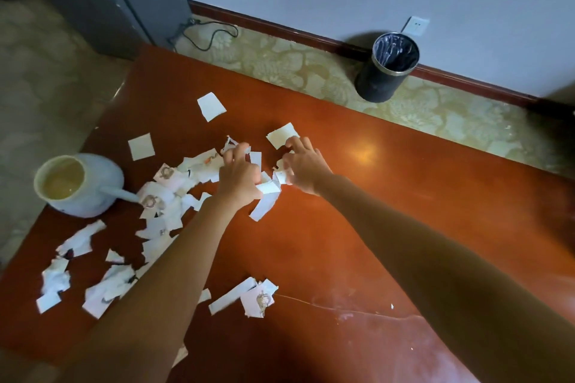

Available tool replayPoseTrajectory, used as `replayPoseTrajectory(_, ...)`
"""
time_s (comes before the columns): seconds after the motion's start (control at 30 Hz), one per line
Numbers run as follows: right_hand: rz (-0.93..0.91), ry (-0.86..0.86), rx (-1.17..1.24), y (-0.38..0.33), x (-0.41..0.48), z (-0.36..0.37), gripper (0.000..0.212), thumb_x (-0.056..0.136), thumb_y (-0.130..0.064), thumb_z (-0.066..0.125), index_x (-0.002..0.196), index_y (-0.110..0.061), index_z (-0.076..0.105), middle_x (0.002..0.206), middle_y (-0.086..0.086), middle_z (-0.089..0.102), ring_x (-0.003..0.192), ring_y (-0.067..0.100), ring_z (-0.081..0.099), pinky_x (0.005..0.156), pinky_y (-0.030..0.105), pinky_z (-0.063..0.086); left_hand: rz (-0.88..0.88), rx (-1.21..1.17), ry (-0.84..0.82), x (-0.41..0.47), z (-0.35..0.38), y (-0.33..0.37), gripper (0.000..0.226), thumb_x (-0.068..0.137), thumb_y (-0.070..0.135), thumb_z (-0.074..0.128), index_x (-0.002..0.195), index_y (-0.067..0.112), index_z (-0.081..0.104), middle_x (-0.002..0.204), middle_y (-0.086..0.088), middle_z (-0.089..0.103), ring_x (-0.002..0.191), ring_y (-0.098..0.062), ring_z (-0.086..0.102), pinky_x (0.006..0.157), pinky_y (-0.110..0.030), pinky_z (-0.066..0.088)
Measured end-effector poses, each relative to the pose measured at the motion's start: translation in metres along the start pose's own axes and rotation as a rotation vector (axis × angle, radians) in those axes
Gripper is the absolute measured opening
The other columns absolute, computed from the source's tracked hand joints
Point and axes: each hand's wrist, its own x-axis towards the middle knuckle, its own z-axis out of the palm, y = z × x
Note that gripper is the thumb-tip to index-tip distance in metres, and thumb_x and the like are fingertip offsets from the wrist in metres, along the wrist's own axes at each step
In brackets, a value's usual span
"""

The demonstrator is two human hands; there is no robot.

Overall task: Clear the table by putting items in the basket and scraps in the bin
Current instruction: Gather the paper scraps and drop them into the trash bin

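Torn white paper scraps [161, 193] lie scattered over the left half of a red-brown wooden table [357, 227]. My left hand [239, 177] is in the middle of the table with its fingers curled round a bunch of scraps [267, 196]. Beside it, my right hand [303, 165] has curled fingers pinching small scraps, its fingertips touching a larger white piece [283, 135]. A black round bin [385, 68] with a plastic liner stands on the floor beyond the table's far edge. No basket is in view.
A white ceramic pot [77, 185] with a side handle stands near the table's left edge. Two loose square scraps [211, 106] [141, 146] lie apart at the far left. A grey cabinet [102, 0] and a cable [211, 34] are on the patterned floor behind.
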Motion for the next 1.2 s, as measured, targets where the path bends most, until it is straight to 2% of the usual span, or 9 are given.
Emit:
replayPoseTrajectory(0.07, -0.006, -0.014, 0.026, -0.001, 0.005, -0.001, 0.043, 0.088, -0.014, 0.061, 0.129, -0.010, 0.048, 0.139, 0.007, 0.035, 0.129, 0.025, 0.032, 0.106, 0.040, 0.037, 0.034, 0.013, -0.038, 0.005, 0.001, 0.000, 0.021, 0.079, 0.023, 0.071, 0.094, 0.008, 0.070, 0.153, -0.007, 0.021, 0.140, -0.027, 0.020, 0.102, -0.037, 0.040)
replayPoseTrajectory(0.2, 0.030, -0.038, 0.096, -0.002, 0.012, -0.004, 0.061, 0.082, -0.011, 0.069, 0.133, -0.010, 0.037, 0.138, 0.009, 0.042, 0.129, 0.027, 0.038, 0.106, 0.040, 0.036, 0.064, 0.006, -0.023, 0.015, 0.000, 0.000, 0.028, 0.080, 0.019, 0.071, 0.102, 0.002, 0.066, 0.136, -0.012, 0.040, 0.124, -0.027, 0.038, 0.094, -0.032, 0.047)
replayPoseTrajectory(0.47, 0.058, -0.094, 0.069, 0.003, 0.012, -0.004, 0.032, 0.086, -0.014, 0.064, 0.116, -0.008, 0.059, 0.118, 0.008, 0.059, 0.117, 0.025, 0.049, 0.095, 0.032, 0.043, 0.042, -0.145, -0.018, 0.009, 0.005, 0.004, 0.037, 0.085, 0.002, 0.063, 0.119, 0.004, 0.048, 0.124, -0.015, 0.056, 0.115, -0.027, 0.055, 0.086, -0.028, 0.052)
replayPoseTrajectory(0.63, 0.075, -0.069, 0.143, 0.011, 0.015, -0.014, 0.020, 0.084, -0.011, 0.066, 0.103, -0.005, 0.066, 0.114, 0.010, 0.060, 0.104, 0.025, 0.056, 0.069, 0.023, 0.040, -0.023, -0.313, 0.054, 0.005, 0.000, -0.002, 0.045, 0.084, -0.001, 0.063, 0.122, 0.005, 0.040, 0.121, -0.019, 0.056, 0.109, -0.029, 0.059, 0.080, -0.027, 0.053)
replayPoseTrajectory(0.7, 0.050, -0.005, 0.146, 0.011, 0.019, -0.019, 0.018, 0.084, -0.013, 0.067, 0.100, -0.006, 0.067, 0.121, 0.010, 0.050, 0.110, 0.025, 0.049, 0.076, 0.024, 0.045, -0.046, -0.381, 0.103, 0.008, -0.006, -0.004, 0.055, 0.082, -0.002, 0.066, 0.127, 0.006, 0.037, 0.127, -0.018, 0.051, 0.113, -0.030, 0.056, 0.085, -0.029, 0.053)
replayPoseTrajectory(0.8, -0.004, 0.033, 0.063, 0.009, 0.024, -0.022, 0.014, 0.085, -0.016, 0.065, 0.098, -0.010, 0.069, 0.142, 0.005, 0.031, 0.129, 0.023, 0.032, 0.105, 0.040, 0.038, -0.112, -0.402, 0.143, 0.013, -0.013, -0.003, 0.070, 0.079, 0.001, 0.070, 0.136, 0.006, 0.030, 0.138, -0.018, 0.039, 0.123, -0.032, 0.049, 0.093, -0.031, 0.049)
replayPoseTrajectory(0.93, -0.054, -0.039, -0.018, 0.008, 0.034, -0.024, 0.018, 0.086, -0.015, 0.063, 0.102, -0.010, 0.069, 0.154, 0.002, 0.020, 0.144, 0.024, 0.011, 0.113, 0.046, 0.022, -0.249, -0.289, 0.079, 0.016, -0.009, -0.004, 0.072, 0.079, 0.003, 0.071, 0.138, 0.005, 0.030, 0.141, -0.019, 0.034, 0.127, -0.036, 0.046, 0.095, -0.032, 0.049)
replayPoseTrajectory(1.07, -0.053, -0.014, -0.055, 0.008, 0.038, -0.020, 0.025, 0.089, -0.012, 0.058, 0.113, -0.010, 0.062, 0.132, 0.006, 0.044, 0.130, 0.025, 0.032, 0.109, 0.039, 0.028, -0.226, -0.282, 0.033, 0.016, -0.003, -0.007, 0.057, 0.080, 0.004, 0.070, 0.130, 0.003, 0.042, 0.136, -0.017, 0.048, 0.125, -0.032, 0.049, 0.097, -0.032, 0.048)
replayPoseTrajectory(1.2, -0.017, -0.026, 0.015, 0.008, 0.033, -0.017, 0.021, 0.088, -0.007, 0.057, 0.108, -0.007, 0.062, 0.118, 0.009, 0.052, 0.116, 0.026, 0.044, 0.096, 0.034, 0.039, -0.174, -0.279, 0.034, 0.013, -0.002, -0.011, 0.039, 0.084, 0.010, 0.067, 0.120, 0.001, 0.057, 0.128, -0.016, 0.059, 0.116, -0.032, 0.058, 0.090, -0.032, 0.051)
